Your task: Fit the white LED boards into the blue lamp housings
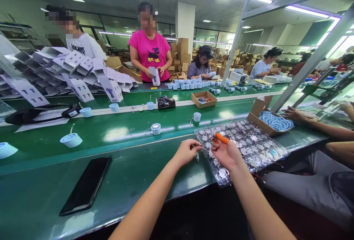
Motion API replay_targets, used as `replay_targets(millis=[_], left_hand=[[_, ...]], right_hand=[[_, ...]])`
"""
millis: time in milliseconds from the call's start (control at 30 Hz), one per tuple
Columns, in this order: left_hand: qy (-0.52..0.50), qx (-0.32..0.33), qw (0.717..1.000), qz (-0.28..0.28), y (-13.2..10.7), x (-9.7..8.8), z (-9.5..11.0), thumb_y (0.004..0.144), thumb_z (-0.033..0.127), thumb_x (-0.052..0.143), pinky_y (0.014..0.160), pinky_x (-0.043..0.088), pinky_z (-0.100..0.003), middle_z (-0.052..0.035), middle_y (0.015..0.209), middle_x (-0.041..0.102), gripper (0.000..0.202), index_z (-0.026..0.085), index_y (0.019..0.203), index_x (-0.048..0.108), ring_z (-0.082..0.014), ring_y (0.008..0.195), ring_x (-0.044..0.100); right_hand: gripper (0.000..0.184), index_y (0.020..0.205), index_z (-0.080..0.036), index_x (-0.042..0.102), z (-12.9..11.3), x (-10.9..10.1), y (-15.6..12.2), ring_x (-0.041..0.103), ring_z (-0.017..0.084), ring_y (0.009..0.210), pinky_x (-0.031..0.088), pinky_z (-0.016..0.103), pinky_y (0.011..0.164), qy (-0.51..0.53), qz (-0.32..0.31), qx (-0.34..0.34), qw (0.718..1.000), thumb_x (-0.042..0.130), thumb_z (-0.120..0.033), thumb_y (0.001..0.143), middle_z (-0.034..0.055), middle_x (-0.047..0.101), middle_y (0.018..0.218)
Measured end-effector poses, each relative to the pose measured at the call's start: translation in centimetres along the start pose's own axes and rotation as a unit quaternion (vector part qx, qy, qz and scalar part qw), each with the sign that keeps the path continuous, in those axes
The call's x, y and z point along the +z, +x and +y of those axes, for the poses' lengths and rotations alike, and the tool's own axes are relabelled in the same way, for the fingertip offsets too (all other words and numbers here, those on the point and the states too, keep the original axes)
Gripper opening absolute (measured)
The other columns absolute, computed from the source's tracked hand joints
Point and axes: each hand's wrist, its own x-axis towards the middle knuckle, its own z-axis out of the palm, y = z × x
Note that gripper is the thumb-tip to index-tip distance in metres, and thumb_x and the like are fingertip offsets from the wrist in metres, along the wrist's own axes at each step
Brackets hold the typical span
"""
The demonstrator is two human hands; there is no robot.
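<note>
Small metal part: pinched above the near edge of the green belt table, between the two hands, just left of the tray.
Black smartphone: flat, screen up, on the table's near strip, well left of the hands.
White round caps with pale blue tops: scattered singly along the belt, apart from one another.
Left hand: fingertips closed in a pinch on the small metal part.
Right hand: curled round the orange-handled tool.
Orange-handled tool: held over the tray; working tip too small to make out.
Clear plastic tray of small star-shaped pieces: under and right of the right hand, near corner overhanging the table edge.
Open cardboard box of blue rings: at the tray's far right corner.
Co-worker's hand: resting palm down just beside the box.
</note>
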Motion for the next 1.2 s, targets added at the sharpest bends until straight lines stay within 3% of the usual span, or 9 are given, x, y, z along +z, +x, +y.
replay_targets(millis=[200,433,800,867,933,1033,1133,1200], left_hand=[[-0.027,0.000,0.999,0.029,-1.7,0.3,-1.0,0.085,0.042,0.066,0.057,0.045,-0.024,-0.0037,0.079,0.065,0.035,0.014,0.105,0.071,-0.0120,0.060,0.055],[-0.033,0.020,0.998,0.056,-3.1,0.6,-1.3,0.088,0.043,0.067,0.061,0.045,-0.023,-0.0022,0.080,0.062,0.033,0.016,0.107,0.068,-0.0113,0.064,0.056],[0.077,0.061,0.992,-0.077,-3.3,-0.6,-1.1,0.093,0.033,0.059,0.078,0.048,-0.029,-0.0064,0.090,0.068,0.022,0.018,0.092,0.075,-0.0183,0.086,0.061],[0.069,0.069,0.994,-0.052,-3.4,-0.8,-1.3,0.093,0.032,0.059,0.083,0.050,-0.032,-0.0076,0.097,0.068,0.021,0.018,0.097,0.074,-0.0194,0.092,0.062],[0.091,0.074,0.993,0.027,-3.6,-0.9,-1.2,0.091,0.030,0.062,0.086,0.051,-0.033,-0.0090,0.109,0.066,0.023,0.020,0.108,0.072,-0.0196,0.095,0.062],[0.125,0.078,0.980,0.131,-4.1,-0.7,-0.5,0.090,0.026,0.063,0.078,0.052,-0.033,-0.0095,0.122,0.065,0.034,0.023,0.123,0.066,-0.0147,0.078,0.060],[0.056,0.031,0.993,0.094,-4.6,-0.1,0.5,0.093,0.023,0.057,0.065,0.053,-0.030,-0.0101,0.124,0.068,0.039,0.022,0.131,0.061,-0.0107,0.061,0.059],[0.018,0.008,0.998,0.067,-4.9,0.1,1.1,0.093,0.023,0.055,0.066,0.056,-0.031,-0.0102,0.118,0.071,0.035,0.020,0.128,0.063,-0.0136,0.066,0.065]], right_hand=[[0.020,0.084,-0.024,0.065,2.1,-1.4,0.4,0.041,0.010,0.050,0.038,0.028,0.049,0.000,0.035,-0.008,0.999,0.075,-0.020,0.067,-0.0019,0.063,0.072],[0.021,0.084,-0.025,0.065,4.4,-1.7,-0.6,0.041,0.010,0.052,0.040,0.027,0.050,0.026,0.042,0.005,0.999,0.077,-0.021,0.067,-0.0019,0.063,0.072],[0.019,0.082,-0.025,0.064,5.2,-0.9,0.7,0.041,0.011,0.051,0.038,0.028,0.050,0.012,0.034,-0.006,0.999,0.075,-0.024,0.066,-0.0029,0.058,0.067],[0.019,0.082,-0.025,0.064,5.3,-0.8,0.7,0.040,0.010,0.051,0.038,0.028,0.049,0.012,0.039,-0.008,0.999,0.075,-0.024,0.066,-0.0027,0.059,0.068],[0.019,0.083,-0.025,0.065,5.6,-0.8,0.6,0.040,0.010,0.050,0.038,0.028,0.049,0.011,0.044,-0.011,0.999,0.074,-0.025,0.066,-0.0025,0.061,0.070],[0.022,0.085,-0.026,0.066,6.3,-0.6,0.3,0.040,0.010,0.051,0.038,0.028,0.049,0.013,0.047,-0.015,0.999,0.075,-0.024,0.066,-0.0028,0.063,0.073],[0.021,0.084,-0.025,0.066,7.3,0.2,-0.3,0.042,0.010,0.052,0.041,0.028,0.053,0.019,0.036,-0.011,0.999,0.077,-0.026,0.066,-0.0032,0.061,0.071],[0.019,0.081,-0.025,0.065,8.0,0.9,-0.7,0.042,0.011,0.054,0.043,0.029,0.055,0.023,0.022,-0.003,0.999,0.078,-0.029,0.068,-0.0033,0.058,0.066]])
